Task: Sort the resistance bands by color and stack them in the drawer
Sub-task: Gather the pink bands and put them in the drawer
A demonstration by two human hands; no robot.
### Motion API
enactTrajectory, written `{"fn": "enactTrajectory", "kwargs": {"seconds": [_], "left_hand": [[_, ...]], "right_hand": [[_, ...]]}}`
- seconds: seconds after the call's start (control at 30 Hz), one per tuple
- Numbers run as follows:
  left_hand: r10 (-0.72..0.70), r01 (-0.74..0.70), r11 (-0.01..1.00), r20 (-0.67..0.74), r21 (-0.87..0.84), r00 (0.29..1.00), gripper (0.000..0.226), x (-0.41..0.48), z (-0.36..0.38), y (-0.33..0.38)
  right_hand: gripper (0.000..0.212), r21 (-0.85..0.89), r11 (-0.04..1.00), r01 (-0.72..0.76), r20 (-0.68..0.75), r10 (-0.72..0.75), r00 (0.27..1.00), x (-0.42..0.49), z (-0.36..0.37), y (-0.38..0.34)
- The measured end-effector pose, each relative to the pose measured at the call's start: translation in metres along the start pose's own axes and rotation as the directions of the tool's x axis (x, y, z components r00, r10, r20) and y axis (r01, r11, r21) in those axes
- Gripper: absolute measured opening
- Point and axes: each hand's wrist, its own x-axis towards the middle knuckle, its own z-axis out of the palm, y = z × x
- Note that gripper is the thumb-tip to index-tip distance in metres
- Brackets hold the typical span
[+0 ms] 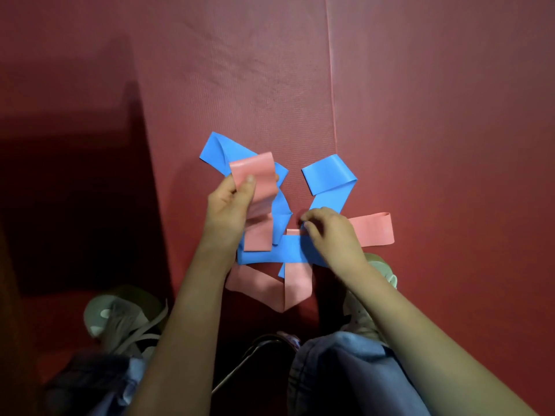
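Blue and pink resistance bands lie tangled on a red mat (270,70). My left hand (231,202) grips a pink band (255,175), lifting its upper end while the lower end hangs onto the pile. My right hand (327,232) pinches the edge of a blue band (288,249) that lies across the middle. Another blue band (329,175) bends up to the right, and one more blue band (219,151) lies at the upper left. A pink band (375,229) sticks out to the right from under my right hand. A folded pink band (285,286) lies nearest me. No drawer is in view.
My two shoes (120,313) (381,271) stand on the mat either side of the pile, with my jeans-clad knees (345,364) below. A seam (332,70) runs up the mat. A dark shadowed area (66,190) fills the left.
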Motion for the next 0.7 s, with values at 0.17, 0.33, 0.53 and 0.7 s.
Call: {"fn": "enactTrajectory", "kwargs": {"seconds": [0.17, 0.33, 0.53, 0.7], "left_hand": [[0.015, -0.017, 0.998, -0.026, -0.062, 1.0, 0.022, 0.003, 0.001, 0.006], [-0.004, -0.004, 0.995, -0.075, -0.101, 0.997, 0.015, 0.005, 0.0, 0.004], [-0.018, 0.008, 0.996, -0.112, -0.091, 0.993, 0.019, 0.005, 0.001, -0.002], [-0.013, 0.007, 0.997, -0.079, -0.082, 0.997, 0.02, 0.005, 0.003, -0.003]], "right_hand": [[0.011, -0.22, 0.959, 0.177, 0.02, -0.177, 0.984, 0.006, -0.003, -0.014], [0.027, -0.632, 0.696, 0.341, 0.27, -0.214, 0.939, 0.011, 0.009, -0.014], [0.033, -0.666, 0.638, 0.387, 0.309, -0.235, 0.921, 0.018, 0.014, -0.01], [0.02, -0.461, 0.775, 0.433, 0.191, -0.39, 0.901, 0.015, 0.0, -0.009]]}}
